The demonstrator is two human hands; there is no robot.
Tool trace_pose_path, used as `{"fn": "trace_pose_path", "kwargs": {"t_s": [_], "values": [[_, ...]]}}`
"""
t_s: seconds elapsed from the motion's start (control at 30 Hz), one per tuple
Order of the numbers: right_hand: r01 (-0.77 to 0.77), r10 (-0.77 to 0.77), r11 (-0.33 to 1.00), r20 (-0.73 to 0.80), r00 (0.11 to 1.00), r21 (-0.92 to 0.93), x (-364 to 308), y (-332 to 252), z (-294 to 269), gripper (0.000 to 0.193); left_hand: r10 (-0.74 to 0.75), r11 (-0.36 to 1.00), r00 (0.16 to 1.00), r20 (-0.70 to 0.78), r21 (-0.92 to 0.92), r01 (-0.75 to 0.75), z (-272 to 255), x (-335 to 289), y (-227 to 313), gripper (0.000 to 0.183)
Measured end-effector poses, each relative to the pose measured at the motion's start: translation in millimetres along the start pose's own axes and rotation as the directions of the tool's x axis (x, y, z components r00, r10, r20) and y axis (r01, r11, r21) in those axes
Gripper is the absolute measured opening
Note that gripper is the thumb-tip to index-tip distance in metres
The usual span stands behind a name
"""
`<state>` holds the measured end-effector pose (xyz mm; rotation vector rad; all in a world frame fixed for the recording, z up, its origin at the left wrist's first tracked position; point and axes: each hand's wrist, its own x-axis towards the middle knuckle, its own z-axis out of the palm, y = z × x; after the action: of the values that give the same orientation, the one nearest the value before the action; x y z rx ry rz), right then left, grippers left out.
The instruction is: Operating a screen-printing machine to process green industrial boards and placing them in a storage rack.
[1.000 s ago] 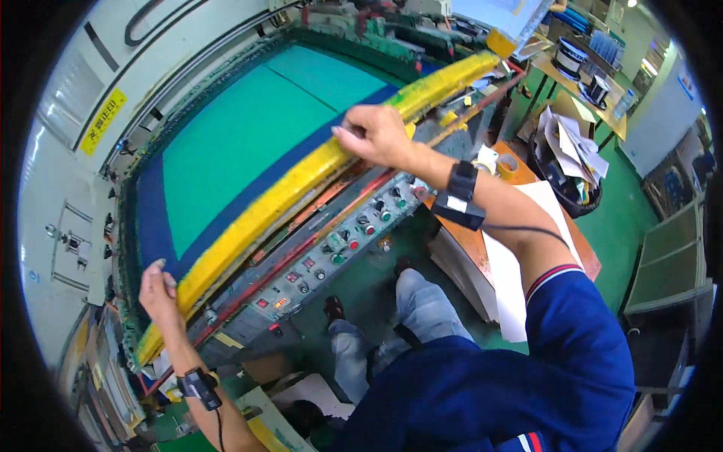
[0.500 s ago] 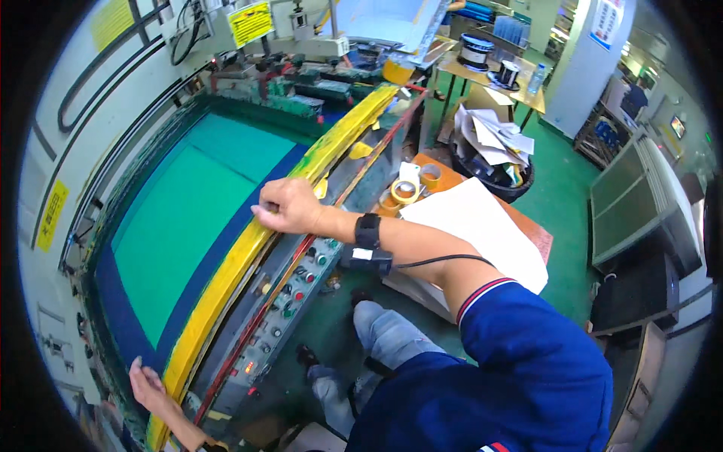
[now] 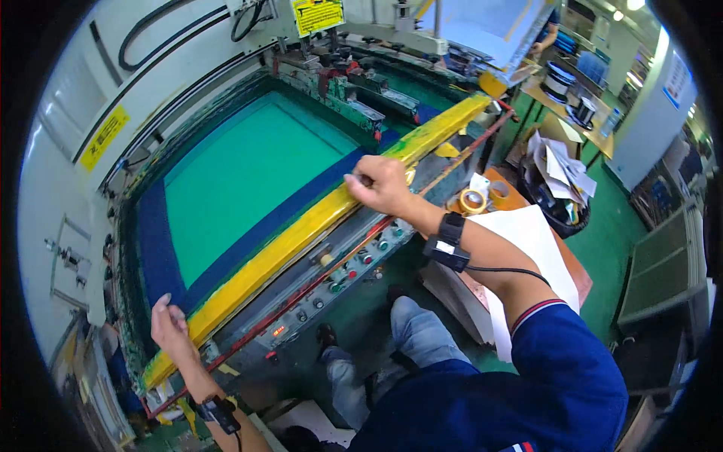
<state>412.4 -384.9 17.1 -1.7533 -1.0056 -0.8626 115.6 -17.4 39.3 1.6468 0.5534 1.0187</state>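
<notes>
A screen-printing frame with a green mesh panel (image 3: pixel 248 181) and a dark blue border (image 3: pixel 282 197) lies in the machine before me. Along its near side runs a bar wrapped in yellow tape (image 3: pixel 279 260). My right hand (image 3: pixel 382 184) rests over this bar, right of its middle, with the fingers curled closed. Whatever may be inside them is hidden. At the near left corner of the frame, my left hand (image 3: pixel 173 330) is beside the bar's end. Its fingers are apart and slightly bent, with nothing seen between them. Both wrists wear straps with small dark devices.
Below the bar sits a control panel with buttons (image 3: pixel 350 273). To the right, tape rolls (image 3: pixel 472 201) and white sheets (image 3: pixel 520 233) lie on an orange-brown board. Behind them stands a black bin (image 3: pixel 561 211) full of paper. Another person's arm (image 3: pixel 551 36) shows at the far right.
My view has swung left, so the machine appears farther right and more of its near left end shows. Both hands stay by the yellow bar. Another person's arm shows more at the back.
</notes>
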Motion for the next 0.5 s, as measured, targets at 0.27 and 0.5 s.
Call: {"fn": "trace_pose_path", "kwargs": {"t_s": [0.27,0.5], "values": [[-0.03,0.031,0.999,0.051,0.998,-0.009,1,-2,4,0.02,-0.002,1.0,0.998,-0.07,-0.023,0.001,1,-1,2,0.025],[-0.05,0.053,0.998,0.067,0.996,-0.043,-1,-2,2,0.02,-0.028,0.997,0.998,-0.059,-0.07,0.024,2,-2,3,0.024]]}}
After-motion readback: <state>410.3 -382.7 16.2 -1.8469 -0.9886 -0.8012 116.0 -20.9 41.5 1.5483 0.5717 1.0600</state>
